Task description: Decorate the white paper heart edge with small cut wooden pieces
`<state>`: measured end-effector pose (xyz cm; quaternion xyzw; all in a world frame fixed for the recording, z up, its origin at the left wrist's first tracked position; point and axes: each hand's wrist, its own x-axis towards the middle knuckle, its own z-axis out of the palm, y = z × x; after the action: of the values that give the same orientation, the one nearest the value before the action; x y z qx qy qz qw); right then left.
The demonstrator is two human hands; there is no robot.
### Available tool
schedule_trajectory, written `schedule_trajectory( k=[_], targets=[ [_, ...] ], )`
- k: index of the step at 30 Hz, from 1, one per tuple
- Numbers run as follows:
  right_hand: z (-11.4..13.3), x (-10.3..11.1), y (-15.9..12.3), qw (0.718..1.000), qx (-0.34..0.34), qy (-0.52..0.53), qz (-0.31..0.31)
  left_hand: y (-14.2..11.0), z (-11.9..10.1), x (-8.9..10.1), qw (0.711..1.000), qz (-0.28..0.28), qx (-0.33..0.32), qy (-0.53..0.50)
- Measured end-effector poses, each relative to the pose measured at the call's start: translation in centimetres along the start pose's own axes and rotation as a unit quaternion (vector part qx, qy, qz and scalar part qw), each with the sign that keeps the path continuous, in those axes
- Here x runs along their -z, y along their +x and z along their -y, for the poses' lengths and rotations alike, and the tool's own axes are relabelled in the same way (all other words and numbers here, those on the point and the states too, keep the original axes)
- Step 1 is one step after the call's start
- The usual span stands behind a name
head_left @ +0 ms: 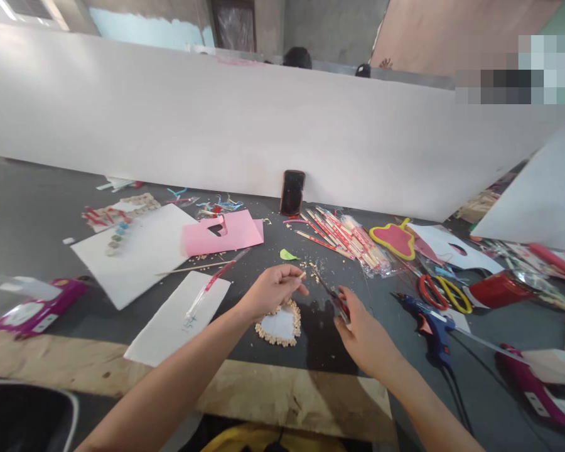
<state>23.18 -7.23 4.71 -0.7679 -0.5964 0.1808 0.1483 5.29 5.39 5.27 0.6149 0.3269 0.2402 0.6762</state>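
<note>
My left hand (280,289) is closed in a pinch on a short, pale piece of wooden stick (302,275). Dark-bladed, red-handled scissors (339,306) are gripped in my right hand (365,336), their blades pointing up and left towards that piece. Below my left hand lies a heart-shaped white card (277,325) edged with small pale wooden bits; the hand hides part of its top. Small wooden crumbs (317,271) are scattered on the dark table between my hands, near a green scrap (289,255).
Wrapped chopsticks (346,238) and a phone (292,193) are behind my hands. Right are a blue glue gun (428,329), more scissors (445,294) and a red can (503,287). White paper (141,263) and pink card (221,235) lie left. A white panel (216,125) stands behind.
</note>
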Motion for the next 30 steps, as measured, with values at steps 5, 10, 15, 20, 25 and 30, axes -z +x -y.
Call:
schedule_trajectory(
  k=[5,10,15,20,25,30],
  targets=[
    [0.0,-0.3,-0.5,0.999,0.030,0.016,-0.025,0.1,0.2,-0.3,0.999,-0.005,0.008,-0.051],
    [-0.4,-0.7,-0.8,0.998,0.059,0.018,-0.021,0.0,0.2,-0.7,0.998,-0.007,0.011,-0.065],
    [-0.1,-0.7,-1.1,0.999,0.048,-0.013,0.011,0.1,0.3,-1.0,0.999,-0.003,0.002,-0.052],
    [0.5,-0.6,-1.4,0.988,0.021,-0.153,-0.004,0.0,0.4,-1.1,0.999,-0.008,0.002,-0.032],
    [1.0,-0.5,-1.5,0.968,0.040,-0.244,-0.039,-0.2,0.2,-1.2,1.000,0.011,-0.003,-0.003],
    [1.4,-0.3,-1.5,0.967,0.044,-0.249,-0.040,-0.5,-0.3,-1.2,1.000,0.024,-0.005,0.000]
  ],
)
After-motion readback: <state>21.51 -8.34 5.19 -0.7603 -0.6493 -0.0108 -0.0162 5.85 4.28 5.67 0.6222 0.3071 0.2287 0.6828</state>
